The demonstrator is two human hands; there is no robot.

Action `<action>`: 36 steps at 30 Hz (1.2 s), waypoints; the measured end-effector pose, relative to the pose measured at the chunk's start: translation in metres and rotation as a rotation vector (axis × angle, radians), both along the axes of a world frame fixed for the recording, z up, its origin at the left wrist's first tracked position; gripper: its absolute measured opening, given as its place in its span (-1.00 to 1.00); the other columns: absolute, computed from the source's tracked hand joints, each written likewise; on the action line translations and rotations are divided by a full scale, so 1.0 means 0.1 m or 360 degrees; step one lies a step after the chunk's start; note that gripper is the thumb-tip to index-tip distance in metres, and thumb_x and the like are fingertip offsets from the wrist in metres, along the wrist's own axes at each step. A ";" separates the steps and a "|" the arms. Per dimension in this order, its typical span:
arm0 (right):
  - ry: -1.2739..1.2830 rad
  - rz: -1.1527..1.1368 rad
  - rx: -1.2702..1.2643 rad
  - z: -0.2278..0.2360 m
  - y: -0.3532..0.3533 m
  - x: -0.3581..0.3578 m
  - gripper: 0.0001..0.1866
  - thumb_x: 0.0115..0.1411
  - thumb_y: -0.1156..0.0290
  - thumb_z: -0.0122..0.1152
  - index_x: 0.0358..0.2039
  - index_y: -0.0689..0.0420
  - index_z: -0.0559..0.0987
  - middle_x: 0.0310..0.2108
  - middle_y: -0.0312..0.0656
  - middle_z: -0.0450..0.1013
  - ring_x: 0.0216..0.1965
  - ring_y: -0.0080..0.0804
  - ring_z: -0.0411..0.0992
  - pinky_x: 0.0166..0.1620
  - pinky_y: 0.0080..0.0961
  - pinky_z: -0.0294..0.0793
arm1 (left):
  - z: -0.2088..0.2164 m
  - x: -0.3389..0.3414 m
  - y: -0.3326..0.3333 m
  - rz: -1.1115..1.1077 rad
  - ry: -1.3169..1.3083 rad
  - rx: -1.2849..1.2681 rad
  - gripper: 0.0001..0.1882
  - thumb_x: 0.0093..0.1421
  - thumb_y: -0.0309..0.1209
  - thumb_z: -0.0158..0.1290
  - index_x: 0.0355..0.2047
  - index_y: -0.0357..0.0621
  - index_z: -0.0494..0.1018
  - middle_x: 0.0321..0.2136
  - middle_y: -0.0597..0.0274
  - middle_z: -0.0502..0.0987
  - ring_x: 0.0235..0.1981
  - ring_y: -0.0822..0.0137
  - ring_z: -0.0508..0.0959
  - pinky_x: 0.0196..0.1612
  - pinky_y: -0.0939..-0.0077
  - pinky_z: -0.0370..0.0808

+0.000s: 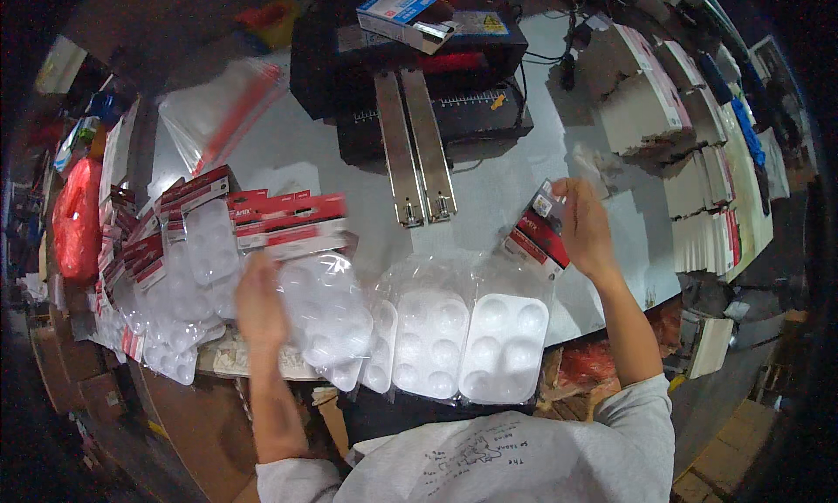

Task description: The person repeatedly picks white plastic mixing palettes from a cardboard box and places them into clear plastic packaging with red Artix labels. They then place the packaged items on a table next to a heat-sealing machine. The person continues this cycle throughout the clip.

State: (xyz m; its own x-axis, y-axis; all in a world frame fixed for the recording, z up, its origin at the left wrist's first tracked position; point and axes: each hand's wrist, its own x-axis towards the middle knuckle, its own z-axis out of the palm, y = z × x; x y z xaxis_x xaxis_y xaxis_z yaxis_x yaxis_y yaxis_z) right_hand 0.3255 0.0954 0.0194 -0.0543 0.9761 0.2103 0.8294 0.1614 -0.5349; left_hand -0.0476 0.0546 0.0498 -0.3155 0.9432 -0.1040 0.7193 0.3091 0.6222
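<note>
My right hand (583, 232) grips a red and black header card (537, 230) by its right side, over the right part of the table. My left hand (260, 304) is smeared by motion, beside a bagged white paint palette (325, 306) with a red card at its top; I cannot make out whether its fingers hold it. Several white palettes with round wells, one a palette (504, 350) in clear film, lie along the table's front edge between my hands. Left of my left hand is a pile of carded palettes (205, 241), overlapping each other.
A black machine (419, 93) with two metal arms stands at the back middle, a small blue and white box (406, 18) on top. Stacks of cards (642, 93) line the right side. Clear plastic bags (218, 114) lie back left, near a red bag (77, 219).
</note>
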 end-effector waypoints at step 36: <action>-0.0328 -0.0097 -0.0052 -0.40 -0.37 0.15 0.30 -0.42 -0.25 0.36 0.24 0.15 -0.04 0.25 -0.06 -0.02 0.29 -0.24 -0.09 0.15 -0.15 -0.20 | 0.06 1.07 -0.56 -0.0201 -0.1994 -0.0310 -0.74 0.18 -0.41 -0.01 -0.23 -0.40 0.44 -0.32 -0.04 0.55 -0.26 0.32 0.54 -0.14 0.56 0.42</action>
State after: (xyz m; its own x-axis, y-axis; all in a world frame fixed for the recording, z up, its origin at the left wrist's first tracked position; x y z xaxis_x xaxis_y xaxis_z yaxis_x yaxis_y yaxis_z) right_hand 0.3407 0.0585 -0.0201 -0.0339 0.9850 0.1693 0.9295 0.0933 -0.3569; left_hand 0.0592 -0.0011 0.0560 0.1887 0.8951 -0.4039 -0.2940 0.4440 0.8465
